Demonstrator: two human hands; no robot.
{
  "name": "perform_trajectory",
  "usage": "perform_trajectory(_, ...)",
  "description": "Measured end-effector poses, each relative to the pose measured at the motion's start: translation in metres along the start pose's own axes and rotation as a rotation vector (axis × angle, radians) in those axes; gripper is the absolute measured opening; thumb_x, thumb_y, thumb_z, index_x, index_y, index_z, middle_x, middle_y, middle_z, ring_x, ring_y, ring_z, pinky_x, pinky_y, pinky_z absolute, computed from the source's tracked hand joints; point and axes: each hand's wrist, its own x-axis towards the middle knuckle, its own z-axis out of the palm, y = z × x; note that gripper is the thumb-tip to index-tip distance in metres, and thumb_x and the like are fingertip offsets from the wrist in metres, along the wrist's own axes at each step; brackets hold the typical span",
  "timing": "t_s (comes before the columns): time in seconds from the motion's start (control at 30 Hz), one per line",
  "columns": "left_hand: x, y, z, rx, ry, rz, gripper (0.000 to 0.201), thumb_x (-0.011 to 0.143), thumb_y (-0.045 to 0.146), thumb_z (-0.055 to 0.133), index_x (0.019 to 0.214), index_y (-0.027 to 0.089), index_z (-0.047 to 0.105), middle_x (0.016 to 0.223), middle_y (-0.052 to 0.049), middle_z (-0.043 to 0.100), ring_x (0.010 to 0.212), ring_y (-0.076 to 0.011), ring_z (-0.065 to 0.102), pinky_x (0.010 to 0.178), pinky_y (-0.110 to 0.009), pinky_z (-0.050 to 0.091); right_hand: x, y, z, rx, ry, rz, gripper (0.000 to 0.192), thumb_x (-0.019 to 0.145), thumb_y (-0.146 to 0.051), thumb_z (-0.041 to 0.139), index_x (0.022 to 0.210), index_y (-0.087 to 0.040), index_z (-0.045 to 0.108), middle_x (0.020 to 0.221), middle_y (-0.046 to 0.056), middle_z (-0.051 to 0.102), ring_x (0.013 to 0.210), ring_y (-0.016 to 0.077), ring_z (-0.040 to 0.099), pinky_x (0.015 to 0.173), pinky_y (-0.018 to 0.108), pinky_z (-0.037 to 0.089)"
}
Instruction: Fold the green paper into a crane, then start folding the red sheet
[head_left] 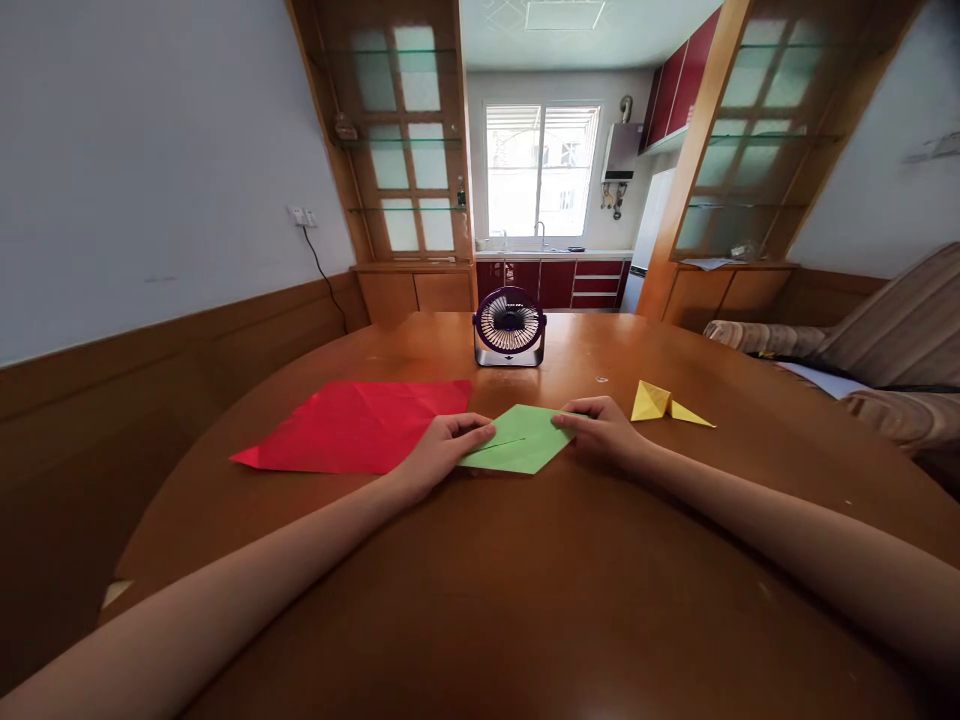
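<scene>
A light-green folded sheet of paper (pixel 519 428) lies at the centre of the frame on the round, glossy brown wooden desk (pixel 480 610). Its long axis runs mostly sideways, rising slightly from lower left to upper right; one blunt corner points toward the top of the frame, another toward the bottom. A dark fold line slants across its left half along the same direction.

The left hand (pixel 442 447) grips its left end between thumb and fingers; the right hand (pixel 604 428) pinches its right end likewise.

Left of centre, a large bright-red flat paper sheet (pixel 352 428) stretches a sharp tip toward the left; the left hand covers part of its right edge. Right of centre sits yellow folded paper (pixel 652 402) with two pointed parts, one aimed right; whether these are joined, I cannot tell. Beyond the green sheet, a round dark-purple fan on a stand (pixel 510 325) hides some of the dark-red kitchen cabinets (pixel 555 284).

Counted: one green sheet, one red sheet, one fan, two hands.
</scene>
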Motion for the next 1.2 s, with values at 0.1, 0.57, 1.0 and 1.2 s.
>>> perform_trajectory(0.1,0.0,-0.001,-0.001,0.108,0.0,-0.011,0.04,0.081,0.054,0.059,0.083,0.015,0.066,0.064,0.002,0.054,0.056,-0.0103,0.045,0.052,-0.022,0.033,0.002,0.0,0.002,-0.025,-0.012,0.115,0.038,0.073,-0.05,0.072,0.067,-0.013,0.064,0.057,-0.001,0.054,0.05,0.0092,0.048,0.048,0.023,0.037)
perform_trajectory(0.57,0.005,-0.01,-0.004,0.901,0.083,0.182,0.043,0.091,0.043,0.044,0.06,0.017,0.055,0.073,-0.003,0.054,0.074,-0.0182,0.051,0.066,-0.03,0.038,0.001,0.009,0.003,-0.818,0.032,-0.177,0.03,0.087,-0.042,0.058,0.073,-0.016,0.058,0.074,0.001,0.054,0.068,0.0139,0.05,0.062,0.027,0.038)
perform_trajectory(1.0,0.002,-0.017,-0.004,1.212,-0.025,0.753,0.024,0.097,0.023,0.042,0.109,0.018,0.063,0.112,-0.01,0.063,0.102,-0.0229,0.058,0.089,-0.039,0.044,-0.002,0.017,0.008,-1.025,-0.023,-0.547,0.016,0.093,-0.024,0.052,0.102,-0.018,0.064,0.107,0.011,0.06,0.098,0.0233,0.059,0.09,0.044,0.048)
perform_trajectory(1.2,0.002,-0.017,-0.004,1.158,-0.214,0.744,0.029,0.099,0.021,0.038,0.111,0.018,0.063,0.107,-0.009,0.068,0.096,-0.0197,0.063,0.083,-0.033,0.047,-0.004,0.012,0.009,-1.0,-0.071,-0.621,0.019,0.094,-0.02,0.048,0.099,-0.017,0.067,0.101,0.011,0.064,0.09,0.0218,0.06,0.084,0.042,0.049)
